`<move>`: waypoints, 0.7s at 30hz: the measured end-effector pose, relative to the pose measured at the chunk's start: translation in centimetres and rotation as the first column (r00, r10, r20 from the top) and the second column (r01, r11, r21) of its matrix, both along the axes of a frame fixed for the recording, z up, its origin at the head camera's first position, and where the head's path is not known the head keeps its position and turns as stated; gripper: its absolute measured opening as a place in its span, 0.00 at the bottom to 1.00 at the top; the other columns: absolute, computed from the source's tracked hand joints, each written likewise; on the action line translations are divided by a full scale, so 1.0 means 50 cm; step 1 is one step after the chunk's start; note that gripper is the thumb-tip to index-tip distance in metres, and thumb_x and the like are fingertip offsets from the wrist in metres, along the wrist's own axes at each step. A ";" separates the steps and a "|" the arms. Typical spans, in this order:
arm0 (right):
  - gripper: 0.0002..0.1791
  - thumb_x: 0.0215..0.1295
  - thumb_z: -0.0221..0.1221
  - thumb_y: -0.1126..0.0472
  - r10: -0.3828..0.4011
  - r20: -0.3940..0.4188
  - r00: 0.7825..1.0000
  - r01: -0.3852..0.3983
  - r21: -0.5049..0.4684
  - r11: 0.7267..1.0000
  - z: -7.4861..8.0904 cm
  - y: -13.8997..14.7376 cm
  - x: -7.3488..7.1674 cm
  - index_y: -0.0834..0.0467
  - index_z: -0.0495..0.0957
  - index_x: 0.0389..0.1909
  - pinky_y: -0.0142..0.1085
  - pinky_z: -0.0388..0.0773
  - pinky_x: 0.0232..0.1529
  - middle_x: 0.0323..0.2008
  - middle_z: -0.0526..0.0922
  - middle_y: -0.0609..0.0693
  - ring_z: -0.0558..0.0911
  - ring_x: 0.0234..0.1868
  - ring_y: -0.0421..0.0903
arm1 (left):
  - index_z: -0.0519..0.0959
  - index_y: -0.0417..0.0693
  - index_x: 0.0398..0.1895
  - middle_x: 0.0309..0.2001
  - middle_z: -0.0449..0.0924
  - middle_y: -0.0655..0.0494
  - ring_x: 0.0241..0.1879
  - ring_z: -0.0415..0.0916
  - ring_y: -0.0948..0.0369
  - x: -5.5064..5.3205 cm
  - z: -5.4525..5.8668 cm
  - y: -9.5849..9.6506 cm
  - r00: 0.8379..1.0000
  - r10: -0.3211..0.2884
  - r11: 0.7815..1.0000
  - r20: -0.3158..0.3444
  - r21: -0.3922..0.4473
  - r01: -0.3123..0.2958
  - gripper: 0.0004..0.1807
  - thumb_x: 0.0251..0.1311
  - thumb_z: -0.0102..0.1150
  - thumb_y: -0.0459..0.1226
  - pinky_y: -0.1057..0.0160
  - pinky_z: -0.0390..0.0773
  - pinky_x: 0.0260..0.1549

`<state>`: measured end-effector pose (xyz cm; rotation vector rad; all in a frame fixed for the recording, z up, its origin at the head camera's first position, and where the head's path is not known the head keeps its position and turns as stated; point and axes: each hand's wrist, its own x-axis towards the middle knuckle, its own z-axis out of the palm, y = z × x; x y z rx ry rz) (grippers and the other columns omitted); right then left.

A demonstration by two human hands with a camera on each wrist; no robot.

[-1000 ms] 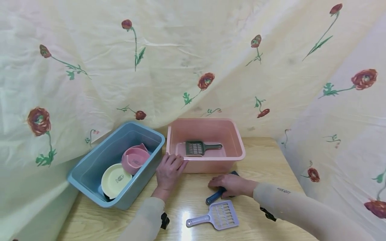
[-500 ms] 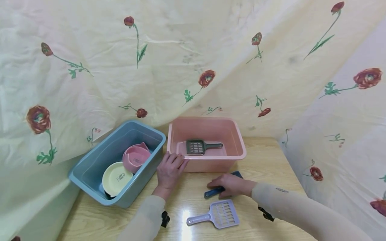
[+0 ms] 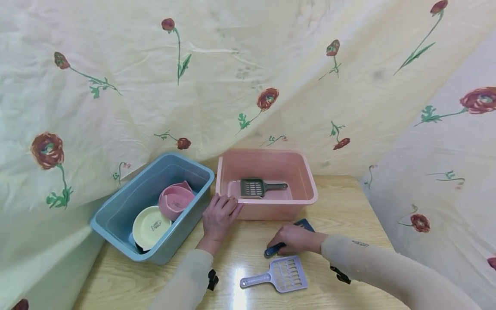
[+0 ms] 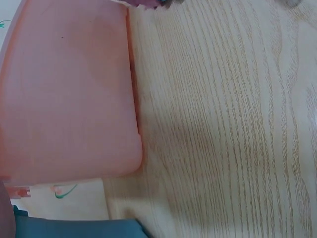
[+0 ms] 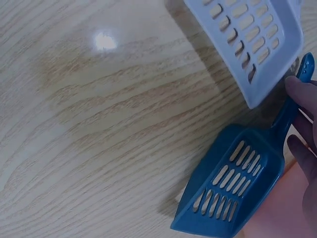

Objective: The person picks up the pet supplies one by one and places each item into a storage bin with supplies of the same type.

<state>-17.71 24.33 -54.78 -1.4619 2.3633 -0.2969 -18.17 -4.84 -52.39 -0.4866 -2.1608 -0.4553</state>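
My left hand holds the near left rim of a pink litter box, its fingers over the edge. Inside that box lies a dark green slotted litter scoop. In front of the box, my right hand grips a blue litter scoop by its handle. The right wrist view shows the blue litter scoop with its slotted pan facing the camera, and the fingers around the handle. A lilac litter scoop lies flat on the table just nearer than the right hand.
To the left stands a blue bin, angled beside the pink box. It contains a pink bowl and a cream bowl with a fish print. A flowered cloth hangs behind the wooden table.
My right hand has closed its fingers on the blue scoop's handle, and the scoop has turned slightly. The left hand stays on the pink rim. The head view has tilted a little.
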 end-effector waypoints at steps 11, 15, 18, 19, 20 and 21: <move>0.19 0.63 0.74 0.65 0.033 -0.052 0.998 -0.037 -0.078 0.996 0.015 -0.003 0.009 0.52 0.89 0.55 0.31 0.85 0.50 0.47 0.92 0.43 0.89 0.49 0.36 | 0.86 0.53 0.34 0.35 0.85 0.57 0.37 0.81 0.52 -0.009 -0.006 0.000 1.000 -0.008 1.000 -0.010 -0.002 0.008 0.15 0.53 0.83 0.49 0.51 0.89 0.49; 0.19 0.64 0.74 0.65 0.032 -0.052 0.998 -0.042 -0.196 0.980 0.026 -0.013 0.010 0.55 0.89 0.56 0.30 0.84 0.51 0.48 0.92 0.46 0.89 0.49 0.37 | 0.87 0.53 0.34 0.35 0.86 0.57 0.38 0.82 0.53 -0.011 -0.006 -0.002 1.000 0.003 1.000 0.000 -0.006 -0.003 0.16 0.52 0.84 0.49 0.51 0.89 0.49; 0.20 0.64 0.74 0.66 0.017 -0.040 0.999 -0.027 -0.292 0.956 0.041 -0.030 0.013 0.57 0.88 0.57 0.28 0.84 0.51 0.48 0.92 0.47 0.89 0.49 0.37 | 0.87 0.54 0.35 0.36 0.86 0.57 0.38 0.82 0.53 -0.012 -0.004 -0.004 1.000 0.005 1.000 0.011 -0.011 -0.005 0.15 0.53 0.84 0.49 0.52 0.89 0.48; 0.20 0.64 0.74 0.67 0.001 -0.022 1.000 -0.008 -0.318 0.948 0.049 -0.036 0.015 0.57 0.88 0.58 0.28 0.84 0.51 0.48 0.92 0.47 0.89 0.49 0.37 | 0.87 0.54 0.36 0.36 0.86 0.57 0.38 0.81 0.53 -0.012 -0.002 -0.004 1.000 0.007 1.000 0.017 -0.014 -0.007 0.15 0.54 0.83 0.49 0.53 0.89 0.47; 0.21 0.64 0.74 0.67 -0.018 -0.006 1.000 0.015 -0.340 0.940 0.059 -0.043 0.017 0.57 0.88 0.58 0.28 0.85 0.51 0.49 0.92 0.47 0.89 0.49 0.38 | 0.88 0.54 0.36 0.36 0.86 0.57 0.38 0.81 0.53 -0.012 -0.002 -0.004 1.000 0.009 1.000 0.020 -0.016 -0.009 0.14 0.54 0.83 0.49 0.54 0.90 0.46; 0.21 0.64 0.73 0.67 -0.036 0.011 0.999 0.038 -0.360 0.932 0.068 -0.048 0.020 0.56 0.88 0.58 0.29 0.85 0.51 0.50 0.92 0.46 0.89 0.50 0.38 | 0.88 0.54 0.36 0.36 0.86 0.58 0.38 0.81 0.53 -0.013 -0.001 -0.004 1.000 0.011 1.000 0.025 -0.019 -0.011 0.14 0.55 0.83 0.49 0.55 0.90 0.45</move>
